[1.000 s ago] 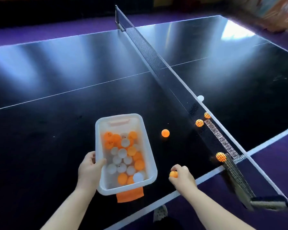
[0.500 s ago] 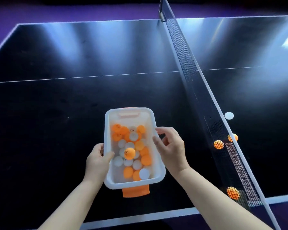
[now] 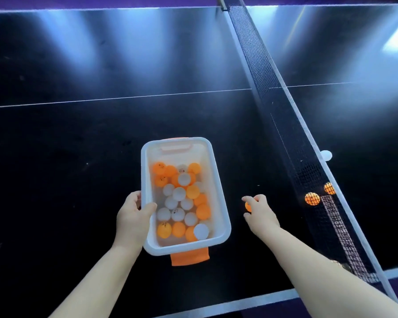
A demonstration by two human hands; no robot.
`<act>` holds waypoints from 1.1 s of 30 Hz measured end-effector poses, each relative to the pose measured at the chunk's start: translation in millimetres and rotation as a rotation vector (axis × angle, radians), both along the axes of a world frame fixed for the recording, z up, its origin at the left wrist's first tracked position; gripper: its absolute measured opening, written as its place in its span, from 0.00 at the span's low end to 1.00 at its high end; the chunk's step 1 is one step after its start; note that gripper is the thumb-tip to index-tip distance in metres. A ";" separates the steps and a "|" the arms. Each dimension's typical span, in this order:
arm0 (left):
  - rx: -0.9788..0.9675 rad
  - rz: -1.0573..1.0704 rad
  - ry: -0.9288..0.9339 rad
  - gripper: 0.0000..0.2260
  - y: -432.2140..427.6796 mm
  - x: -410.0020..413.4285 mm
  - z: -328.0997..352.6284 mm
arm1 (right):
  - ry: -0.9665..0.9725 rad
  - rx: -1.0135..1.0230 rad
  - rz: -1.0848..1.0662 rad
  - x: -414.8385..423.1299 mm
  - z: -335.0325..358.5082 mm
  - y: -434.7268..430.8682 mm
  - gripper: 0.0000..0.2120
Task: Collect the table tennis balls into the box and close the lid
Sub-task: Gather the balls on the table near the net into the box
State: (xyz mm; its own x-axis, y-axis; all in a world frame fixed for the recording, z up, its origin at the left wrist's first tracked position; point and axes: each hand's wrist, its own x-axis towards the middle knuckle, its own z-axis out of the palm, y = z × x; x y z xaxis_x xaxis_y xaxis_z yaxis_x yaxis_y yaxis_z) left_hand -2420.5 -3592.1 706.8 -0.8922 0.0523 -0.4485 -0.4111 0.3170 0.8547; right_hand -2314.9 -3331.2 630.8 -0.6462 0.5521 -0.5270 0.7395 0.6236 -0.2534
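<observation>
Right hand (image 3: 259, 211) has left the box (image 3: 223, 226) since half a second ago, when it hovered open over the rim just after dropping a ball in. It now sits on the surface (image 3: 78, 180) to the right of the box, fingers curled around an orange ball (image 3: 248, 206); grip looks closed or near closed, ball only partly visible behind the fingers. This appears to be the loose ball that lay right of the box a second ago.

Left hand (image 3: 133, 216) unchanged: clamped on the box's left rim, thumb hooked inside, steadying it.

Box is upright and uncovered, roughly half full of mixed orange and white balls. An orange flap (image 3: 190, 257) protrudes from under its near edge; whether this belongs to the lid I cannot tell.

Remaining strays: two orange balls (image 3: 312, 199) against the net (image 3: 262, 76), seen through the mesh, and a white ball (image 3: 326, 155) on the far side.

Judgement: collection mid-course. One more ball is about to go in, at least three are left beyond the net, and the lid step is not yet begun.
</observation>
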 end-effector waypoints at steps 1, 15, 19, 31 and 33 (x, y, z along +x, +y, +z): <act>0.005 -0.008 -0.002 0.10 0.4 -3.7 -0.5 | 0.019 -0.008 -0.048 0.7 0.8 -1.7 0.22; 0.161 -0.256 -0.029 0.10 85.7 -9.9 18.9 | 0.993 -0.067 -0.149 -25.7 144.2 -20.7 0.24; 0.236 -0.324 0.020 0.10 113.3 6.9 46.6 | 1.024 0.086 -0.161 -1.3 169.0 -1.9 0.21; 0.473 -0.407 0.220 0.09 191.9 116.9 131.5 | 1.081 0.281 -0.419 166.4 211.4 74.9 0.13; 0.506 -0.420 0.253 0.10 212.2 153.9 142.5 | 1.081 0.257 -0.426 208.0 221.3 88.9 0.12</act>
